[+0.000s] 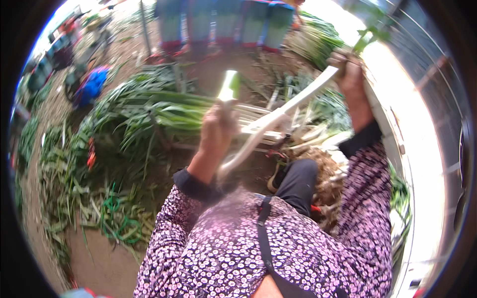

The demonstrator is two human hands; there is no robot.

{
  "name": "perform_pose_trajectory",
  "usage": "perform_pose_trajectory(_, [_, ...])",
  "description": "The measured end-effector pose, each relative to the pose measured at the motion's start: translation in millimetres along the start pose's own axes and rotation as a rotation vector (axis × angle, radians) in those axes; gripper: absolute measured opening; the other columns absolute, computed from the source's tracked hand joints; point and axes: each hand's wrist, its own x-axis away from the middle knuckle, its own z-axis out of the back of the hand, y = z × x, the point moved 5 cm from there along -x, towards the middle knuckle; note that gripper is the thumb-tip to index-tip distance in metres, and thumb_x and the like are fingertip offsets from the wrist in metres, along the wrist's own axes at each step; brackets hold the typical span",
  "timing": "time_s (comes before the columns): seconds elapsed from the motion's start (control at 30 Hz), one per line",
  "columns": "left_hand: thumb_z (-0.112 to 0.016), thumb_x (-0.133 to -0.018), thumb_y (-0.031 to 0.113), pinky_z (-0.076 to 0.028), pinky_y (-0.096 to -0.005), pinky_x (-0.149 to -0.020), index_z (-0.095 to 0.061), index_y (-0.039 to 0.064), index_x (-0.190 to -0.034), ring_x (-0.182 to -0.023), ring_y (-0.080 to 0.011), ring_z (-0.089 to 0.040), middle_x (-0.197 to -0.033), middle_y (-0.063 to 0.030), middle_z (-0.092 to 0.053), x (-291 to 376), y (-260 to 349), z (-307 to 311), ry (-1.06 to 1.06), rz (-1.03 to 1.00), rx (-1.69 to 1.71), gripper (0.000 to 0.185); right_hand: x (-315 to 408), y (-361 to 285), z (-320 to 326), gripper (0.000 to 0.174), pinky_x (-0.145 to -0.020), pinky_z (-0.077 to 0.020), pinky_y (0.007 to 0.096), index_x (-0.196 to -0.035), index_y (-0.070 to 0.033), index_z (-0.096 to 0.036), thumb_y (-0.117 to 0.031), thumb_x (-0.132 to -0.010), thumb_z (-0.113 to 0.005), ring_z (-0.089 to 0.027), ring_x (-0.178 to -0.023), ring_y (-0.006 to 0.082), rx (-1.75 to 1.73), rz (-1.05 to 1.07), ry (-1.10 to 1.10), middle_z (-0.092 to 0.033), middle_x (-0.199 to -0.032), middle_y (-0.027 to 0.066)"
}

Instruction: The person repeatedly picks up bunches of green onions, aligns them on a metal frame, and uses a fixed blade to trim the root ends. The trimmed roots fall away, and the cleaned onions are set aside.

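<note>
My right hand (344, 70), raised at the upper right, grips a long leek or large green onion (305, 93) whose white shank slants down to the left and ends in blurred roots near my chest. Left of centre, my left hand (220, 119) is closed around a short pale green piece (230, 83), perhaps a stalk or leaf; motion blurs it. Behind and below the hands lies a bundle of trimmed leeks or green onions (186, 113), with green leaves to the left and white shanks to the right.
Unpeeled stalks with brown roots (328, 171) lie beside my knee (298, 182). Stripped leaves (89, 201) and green twine (119, 223) cover ground at the left. Packed blue-and-red bags (227, 24) stand at the top. More green onions (316, 37) lie at the upper right.
</note>
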Motion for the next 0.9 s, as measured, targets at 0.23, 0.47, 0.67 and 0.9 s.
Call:
perform_pose_trajectory(0.23, [-0.038,-0.101,0.030,-0.035,-0.0230,-0.042,-0.057,-0.001,-0.092,-0.045,-0.0066,-0.039,-0.057,0.0005,-0.044,56,12,80,-0.062,-0.124,-0.416,0.037,156,-200,287,0.007,-0.051,-0.0446,0.0307,-0.087,0.000,-0.056,-0.004,-0.081,-0.055,-0.053,-0.062,0.0154,1.385,0.129,0.653,-0.058,-0.077,0.0066])
perform_pose_trajectory(0.47, [-0.044,-0.100,0.030,-0.033,-0.0215,-0.039,-0.060,-0.001,-0.089,-0.043,-0.0049,-0.041,-0.056,0.0000,-0.049,99,78,140,0.282,-0.232,-0.781,0.036,235,-230,293,0.018,-0.048,-0.0365,0.0241,-0.083,-0.005,-0.054,-0.016,-0.094,-0.046,-0.040,-0.053,0.0080,1.625,-0.146,0.928,-0.040,-0.062,-0.0018])
perform_pose_trajectory(0.67, [-0.048,-0.096,0.035,-0.043,-0.0299,-0.054,-0.062,0.004,-0.078,-0.054,-0.0093,-0.048,-0.062,0.0000,-0.054,119,38,156,-0.101,0.360,-1.128,0.038,217,-212,296,0.020,-0.047,-0.0368,0.0245,-0.082,-0.005,-0.052,-0.019,-0.095,-0.047,-0.039,-0.052,0.0088,1.508,-0.101,0.899,-0.039,-0.061,-0.0012])
perform_pose_trajectory(0.9, [-0.050,-0.092,0.019,-0.047,-0.0334,-0.086,-0.058,0.000,-0.115,-0.098,-0.0203,-0.058,-0.108,-0.0091,-0.062,79,278,166,0.097,-0.119,-1.251,0.031,187,-198,269,0.024,-0.047,-0.0372,0.0249,-0.080,-0.004,-0.051,-0.022,-0.095,-0.048,-0.039,-0.051,0.0098,0.986,0.091,0.776,-0.038,-0.060,-0.0004])
